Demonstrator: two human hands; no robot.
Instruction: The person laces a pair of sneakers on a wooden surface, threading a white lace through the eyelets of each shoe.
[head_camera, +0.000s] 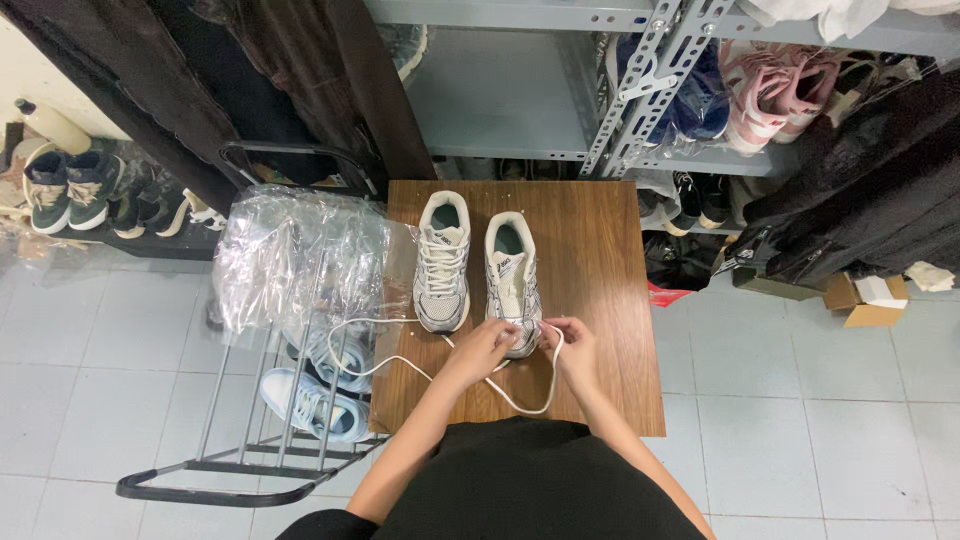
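On the worktop (610, 300), two pale sneakers stand side by side, toes toward the person; the left shoe (442, 262) is fully laced, the right shoe (511, 280) has both hands at its toe end. The left hand (487, 347) is closed around the white lace (400, 358) near the lowest eyelets, and the right hand (570, 340) pinches the lace's other run, which loops out over the worktop's near edge (the exact eyelet is hard to make out, the fingers hide it). The step in hand looks like threading the lace into the right shoe, at its start. The next move calls for evening the two ends and feeding a tip through the next eyelet. Crumpled clear plastic (300, 255) lies over a wire rack (240, 440) to the left
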